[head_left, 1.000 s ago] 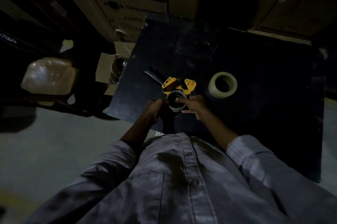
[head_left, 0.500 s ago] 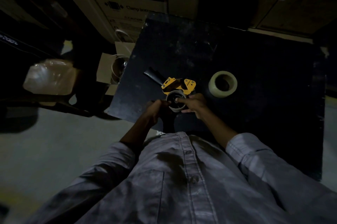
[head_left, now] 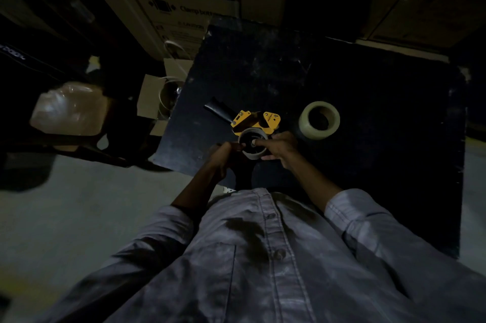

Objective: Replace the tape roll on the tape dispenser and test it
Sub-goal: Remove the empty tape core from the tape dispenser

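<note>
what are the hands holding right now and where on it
Both hold the tape dispenser: the right hand grips the spent core on its spool, the left hand its near side.

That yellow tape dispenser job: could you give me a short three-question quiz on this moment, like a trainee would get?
1. True or false: the full tape roll is already mounted on the yellow tape dispenser.
2. Which hand has a finger at the hub of the empty core? A) left hand B) right hand
3. Fill in: the full tape roll lies on the black ____.

Key: 1 false, it lies apart, to the right of the dispenser; 2 B; 3 table.
</note>
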The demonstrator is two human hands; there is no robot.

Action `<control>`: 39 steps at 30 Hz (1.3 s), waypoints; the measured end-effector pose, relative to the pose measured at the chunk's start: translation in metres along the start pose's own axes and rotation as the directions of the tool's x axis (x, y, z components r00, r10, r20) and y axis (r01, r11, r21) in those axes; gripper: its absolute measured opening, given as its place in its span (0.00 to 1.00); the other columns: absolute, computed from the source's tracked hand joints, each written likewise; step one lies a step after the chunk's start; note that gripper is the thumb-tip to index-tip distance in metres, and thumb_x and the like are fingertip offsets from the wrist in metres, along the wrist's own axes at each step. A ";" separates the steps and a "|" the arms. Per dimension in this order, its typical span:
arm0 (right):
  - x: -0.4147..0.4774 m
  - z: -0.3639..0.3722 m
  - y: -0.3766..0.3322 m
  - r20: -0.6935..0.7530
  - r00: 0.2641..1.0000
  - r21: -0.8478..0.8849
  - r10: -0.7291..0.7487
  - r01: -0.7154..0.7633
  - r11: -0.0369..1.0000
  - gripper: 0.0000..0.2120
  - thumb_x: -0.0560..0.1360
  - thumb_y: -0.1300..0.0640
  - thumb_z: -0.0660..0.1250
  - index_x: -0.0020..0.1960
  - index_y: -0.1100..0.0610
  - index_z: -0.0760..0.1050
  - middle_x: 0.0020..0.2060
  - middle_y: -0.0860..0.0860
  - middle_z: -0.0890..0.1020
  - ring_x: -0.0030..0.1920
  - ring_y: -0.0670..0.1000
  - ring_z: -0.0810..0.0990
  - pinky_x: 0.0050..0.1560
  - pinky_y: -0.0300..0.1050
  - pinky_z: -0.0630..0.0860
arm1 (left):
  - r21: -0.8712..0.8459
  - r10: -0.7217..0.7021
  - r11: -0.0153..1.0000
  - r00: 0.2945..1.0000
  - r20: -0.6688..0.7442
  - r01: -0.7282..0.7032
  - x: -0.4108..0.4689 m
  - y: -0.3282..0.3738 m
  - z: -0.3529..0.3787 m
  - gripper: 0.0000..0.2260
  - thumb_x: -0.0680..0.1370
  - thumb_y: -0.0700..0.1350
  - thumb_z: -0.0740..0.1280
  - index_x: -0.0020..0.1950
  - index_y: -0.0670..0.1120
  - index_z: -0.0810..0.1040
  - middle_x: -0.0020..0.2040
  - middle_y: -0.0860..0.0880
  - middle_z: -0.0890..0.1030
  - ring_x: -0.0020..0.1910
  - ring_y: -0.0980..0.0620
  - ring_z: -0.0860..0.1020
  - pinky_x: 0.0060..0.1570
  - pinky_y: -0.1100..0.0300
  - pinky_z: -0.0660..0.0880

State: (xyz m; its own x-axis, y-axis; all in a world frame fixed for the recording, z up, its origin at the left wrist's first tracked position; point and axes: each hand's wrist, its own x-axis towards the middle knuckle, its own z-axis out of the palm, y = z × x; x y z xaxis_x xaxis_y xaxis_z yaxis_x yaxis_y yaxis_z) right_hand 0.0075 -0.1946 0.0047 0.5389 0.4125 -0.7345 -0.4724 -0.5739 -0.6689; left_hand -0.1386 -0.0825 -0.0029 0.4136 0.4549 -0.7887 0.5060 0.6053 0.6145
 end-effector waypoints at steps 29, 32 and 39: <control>-0.015 -0.059 -0.038 0.087 0.990 0.297 -0.115 0.084 0.951 0.26 0.78 0.55 0.80 0.73 0.61 0.79 0.61 0.56 0.86 0.60 0.57 0.85 0.60 0.59 0.88 | -0.175 0.190 0.971 0.969 0.155 -0.163 0.009 0.042 -0.009 0.21 0.79 0.51 0.78 0.67 0.39 0.86 0.59 0.40 0.89 0.54 0.42 0.89 0.54 0.49 0.87; -0.011 -0.084 -0.037 -0.038 0.989 0.457 -0.145 0.146 0.877 0.27 0.79 0.56 0.79 0.74 0.61 0.77 0.57 0.56 0.87 0.55 0.56 0.89 0.61 0.56 0.87 | 0.039 0.358 0.932 0.931 0.067 -0.361 0.010 0.037 -0.003 0.18 0.80 0.49 0.79 0.67 0.42 0.85 0.56 0.40 0.89 0.51 0.46 0.87 0.54 0.48 0.84; 0.003 -0.161 0.003 -0.627 0.779 0.615 0.001 0.494 0.615 0.23 0.81 0.55 0.78 0.72 0.62 0.79 0.57 0.61 0.88 0.54 0.61 0.90 0.50 0.49 0.89 | 0.746 0.775 0.308 0.610 0.163 -0.591 0.025 0.037 0.000 0.22 0.78 0.58 0.76 0.69 0.50 0.84 0.57 0.48 0.84 0.57 0.48 0.83 0.54 0.51 0.82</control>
State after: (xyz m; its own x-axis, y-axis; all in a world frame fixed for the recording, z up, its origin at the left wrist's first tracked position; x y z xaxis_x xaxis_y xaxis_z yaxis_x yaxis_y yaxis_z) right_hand 0.1199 -0.3085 0.0193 0.8566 -0.1224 -0.5012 -0.4531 0.2861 -0.8443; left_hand -0.1095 -0.0486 0.0000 0.7680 0.6404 -0.0014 0.4759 -0.5692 0.6704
